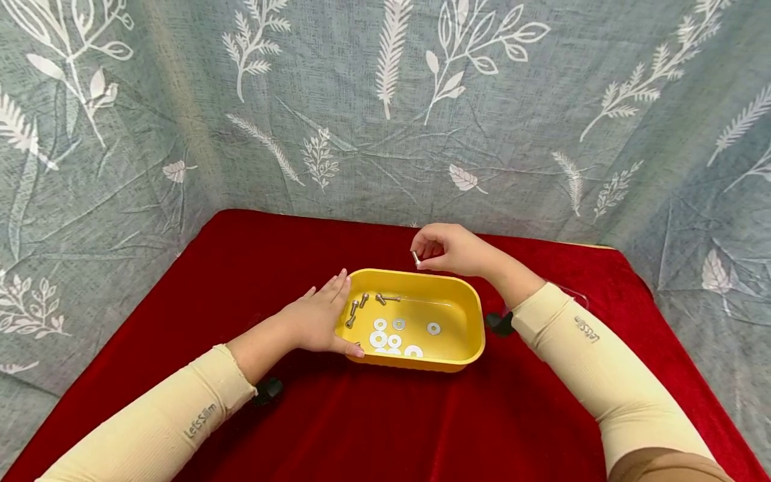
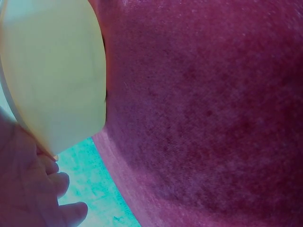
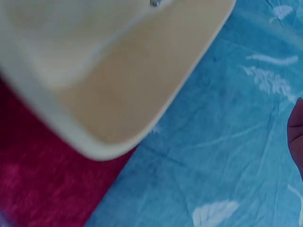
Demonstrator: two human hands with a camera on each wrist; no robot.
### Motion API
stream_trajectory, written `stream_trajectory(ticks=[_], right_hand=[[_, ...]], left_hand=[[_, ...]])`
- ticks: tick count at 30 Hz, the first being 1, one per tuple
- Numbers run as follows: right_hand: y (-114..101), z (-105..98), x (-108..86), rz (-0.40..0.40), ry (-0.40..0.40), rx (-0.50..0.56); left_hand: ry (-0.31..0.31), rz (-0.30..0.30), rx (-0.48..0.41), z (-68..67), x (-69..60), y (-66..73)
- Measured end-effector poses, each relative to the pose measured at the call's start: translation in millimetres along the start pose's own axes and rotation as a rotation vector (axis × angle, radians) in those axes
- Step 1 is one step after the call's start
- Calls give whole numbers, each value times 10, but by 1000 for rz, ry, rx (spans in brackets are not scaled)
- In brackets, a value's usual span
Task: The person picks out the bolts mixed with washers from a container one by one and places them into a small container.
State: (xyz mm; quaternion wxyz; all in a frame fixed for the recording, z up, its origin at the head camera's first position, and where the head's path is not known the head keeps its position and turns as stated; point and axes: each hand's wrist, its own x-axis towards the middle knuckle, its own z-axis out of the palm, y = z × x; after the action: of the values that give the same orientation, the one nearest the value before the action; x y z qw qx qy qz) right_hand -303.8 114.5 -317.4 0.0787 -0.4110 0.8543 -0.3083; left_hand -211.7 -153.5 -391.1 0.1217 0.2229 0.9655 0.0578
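A yellow tray (image 1: pixel 474 335) lies on the red cloth; inside are several metal bolts (image 1: pixel 354 307) at its left end and several flat washers (image 1: pixel 378 339) near the front. My left hand (image 1: pixel 319 318) lies spread over the tray's left end, thumb on the front rim, fingers at the back left corner. In the left wrist view that hand (image 2: pixel 35 184) touches the tray's edge (image 2: pixel 57 71). Just beyond the back rim, my right hand (image 1: pixel 454 249) pinches a small bolt (image 1: pixel 415 258) between thumb and fingers. Only part of the right hand (image 3: pixel 296 137) shows in the right wrist view.
Red cloth (image 1: pixel 373 428) covers the table, and a grey curtain with white leaf prints (image 1: pixel 361 134) hangs behind and at both sides. A clear object (image 1: pixel 572 293), partly hidden by the right sleeve, lies to the right of the tray.
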Motion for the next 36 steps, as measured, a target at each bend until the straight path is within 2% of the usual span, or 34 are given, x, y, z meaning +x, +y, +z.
stream_trajectory(ticks=[14,22,29,36], right_hand=[[263,-329,-443,113,110,0],[459,-484,-739,217,183,-26],[601,-562,-994,270,254,-44],[752,-606,-1186,350,292,-46]], left_hand=[[4,3,1,13,4,-27],[3,0,-4,25,13,-11],[7,7,-7,23,9,-2],[4,9,-3,8,15,-2]])
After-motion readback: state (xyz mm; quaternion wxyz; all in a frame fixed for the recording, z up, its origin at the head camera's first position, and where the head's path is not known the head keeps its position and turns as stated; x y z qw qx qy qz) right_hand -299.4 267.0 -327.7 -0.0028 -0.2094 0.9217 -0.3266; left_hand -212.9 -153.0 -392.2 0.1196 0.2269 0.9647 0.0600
